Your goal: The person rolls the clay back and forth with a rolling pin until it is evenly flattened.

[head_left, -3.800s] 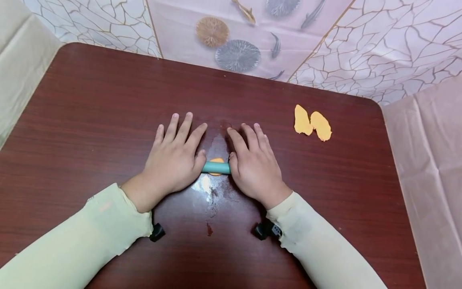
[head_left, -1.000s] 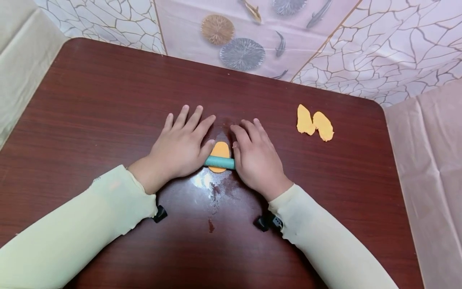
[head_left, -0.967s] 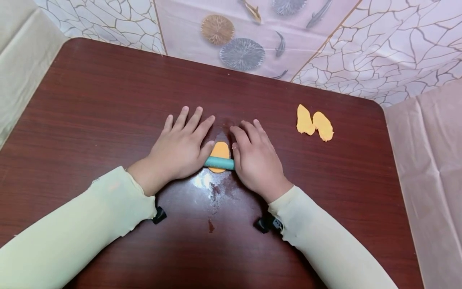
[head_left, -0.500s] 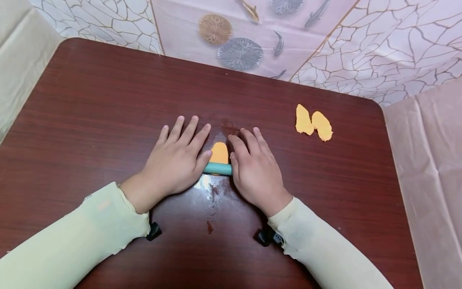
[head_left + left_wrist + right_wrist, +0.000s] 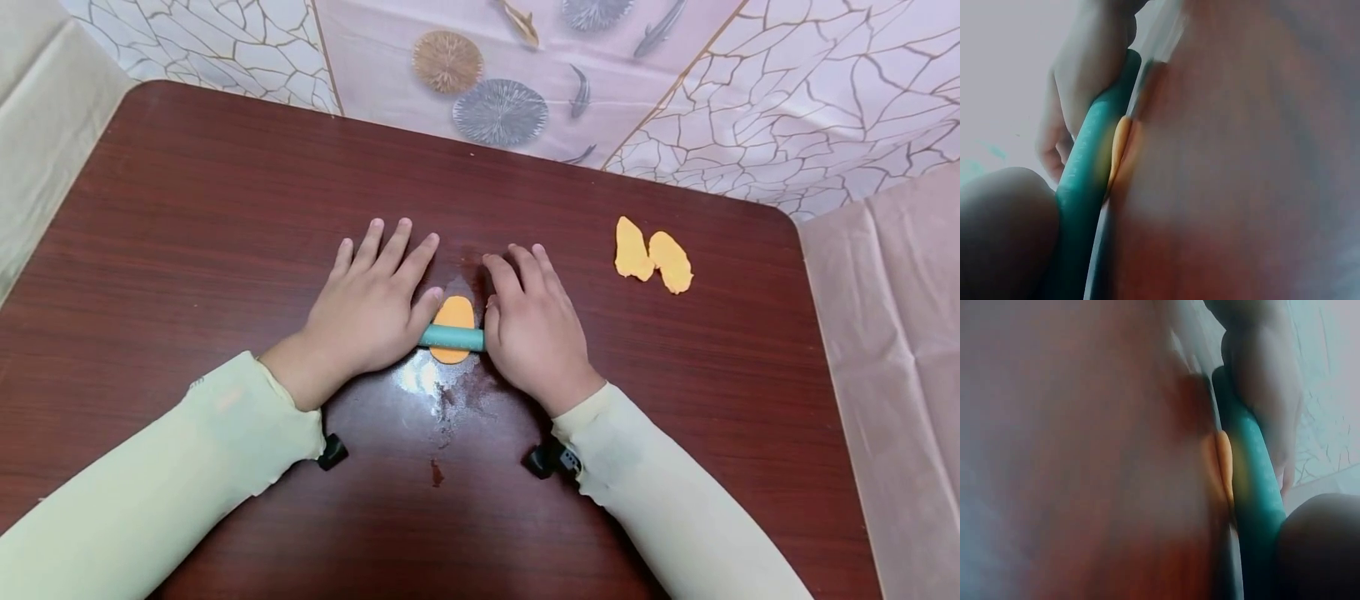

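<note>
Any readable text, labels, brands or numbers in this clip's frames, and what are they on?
None: no legible text in any view.
The teal roller, the orange dough piece and the two orange pieces on the table are unmarked.
The wall covering shows only fish, round shapes and crack lines.
Both wrist views are blurred.

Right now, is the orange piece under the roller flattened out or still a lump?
Flattened. The orange piece lies as a thin oval on the table, showing on both sides of the teal roller; the left wrist view shows only a thin edge.
</note>
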The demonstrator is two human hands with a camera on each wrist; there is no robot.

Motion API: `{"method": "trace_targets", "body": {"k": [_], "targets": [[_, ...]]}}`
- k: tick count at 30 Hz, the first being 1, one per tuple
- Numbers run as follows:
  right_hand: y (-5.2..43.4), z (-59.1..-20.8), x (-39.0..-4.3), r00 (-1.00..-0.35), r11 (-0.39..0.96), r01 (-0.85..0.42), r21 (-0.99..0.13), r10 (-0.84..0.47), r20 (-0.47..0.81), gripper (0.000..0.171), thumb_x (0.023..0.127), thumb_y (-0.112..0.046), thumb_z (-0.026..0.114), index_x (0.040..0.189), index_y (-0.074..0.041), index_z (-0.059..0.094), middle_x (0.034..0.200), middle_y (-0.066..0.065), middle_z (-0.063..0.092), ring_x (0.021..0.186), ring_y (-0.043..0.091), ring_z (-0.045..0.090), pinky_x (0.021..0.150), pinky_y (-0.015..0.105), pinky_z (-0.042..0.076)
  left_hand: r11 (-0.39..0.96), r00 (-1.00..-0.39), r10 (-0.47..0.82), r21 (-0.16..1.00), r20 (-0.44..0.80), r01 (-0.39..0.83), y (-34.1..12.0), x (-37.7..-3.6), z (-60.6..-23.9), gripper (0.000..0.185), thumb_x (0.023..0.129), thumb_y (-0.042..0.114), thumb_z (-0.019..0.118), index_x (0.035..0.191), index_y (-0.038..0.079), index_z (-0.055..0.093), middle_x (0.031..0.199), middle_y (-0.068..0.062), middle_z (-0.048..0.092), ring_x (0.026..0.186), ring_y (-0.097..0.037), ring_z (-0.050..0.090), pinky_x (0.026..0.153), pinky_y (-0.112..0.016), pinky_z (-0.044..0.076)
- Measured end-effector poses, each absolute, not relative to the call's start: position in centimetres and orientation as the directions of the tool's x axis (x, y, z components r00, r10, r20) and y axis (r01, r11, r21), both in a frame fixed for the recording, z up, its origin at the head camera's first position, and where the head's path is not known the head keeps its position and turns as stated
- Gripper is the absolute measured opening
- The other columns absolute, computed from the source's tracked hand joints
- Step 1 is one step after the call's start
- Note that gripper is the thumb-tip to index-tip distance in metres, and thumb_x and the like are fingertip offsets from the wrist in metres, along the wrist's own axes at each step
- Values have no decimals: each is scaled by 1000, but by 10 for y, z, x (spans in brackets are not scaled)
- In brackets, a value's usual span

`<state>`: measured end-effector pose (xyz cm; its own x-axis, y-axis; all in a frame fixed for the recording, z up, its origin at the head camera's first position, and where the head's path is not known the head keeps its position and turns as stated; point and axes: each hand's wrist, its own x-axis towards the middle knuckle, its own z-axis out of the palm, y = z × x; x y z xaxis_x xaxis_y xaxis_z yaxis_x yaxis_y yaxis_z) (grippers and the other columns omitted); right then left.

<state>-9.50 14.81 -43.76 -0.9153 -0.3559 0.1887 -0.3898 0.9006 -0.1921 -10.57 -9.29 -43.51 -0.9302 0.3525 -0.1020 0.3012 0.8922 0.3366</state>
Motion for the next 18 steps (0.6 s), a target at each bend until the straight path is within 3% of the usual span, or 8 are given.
{"method": "trace_targets", "body": {"k": [18], "targets": [[151, -435, -138, -955, 925, -291, -245, -269, 122, 52, 111, -21, 49, 161, -9, 55, 170, 22, 48, 168, 43, 37, 140, 54, 30, 891, -947, 320, 353, -41, 286, -94, -147, -431, 70, 119, 55, 29, 182, 27, 21, 191, -12, 8, 177, -44, -2, 139, -73, 6]]}}
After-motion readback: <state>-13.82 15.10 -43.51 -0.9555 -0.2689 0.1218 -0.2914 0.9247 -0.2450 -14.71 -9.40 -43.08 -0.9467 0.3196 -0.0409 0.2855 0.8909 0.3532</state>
